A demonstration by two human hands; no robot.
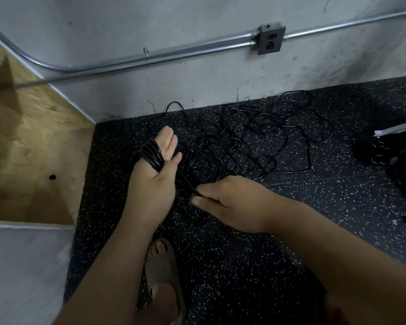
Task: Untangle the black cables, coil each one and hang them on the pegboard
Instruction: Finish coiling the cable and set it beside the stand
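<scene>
Carries the black cable coil (pixel 150 154) wound round the left hand (pixel 150 188), with fingers straight and nothing clasped. Pinches the free cable strand (pixel 185 180) between thumb and forefinger of the right hand (pixel 227 205), just right of the left palm. Leaves the tangled black cables (pixel 244 139) loose on the speckled floor (pixel 244 266) beyond both hands. Shows a sandalled foot (pixel 162 273) below the left wrist and a wall outlet (pixel 270 39) well above the right hand.
</scene>
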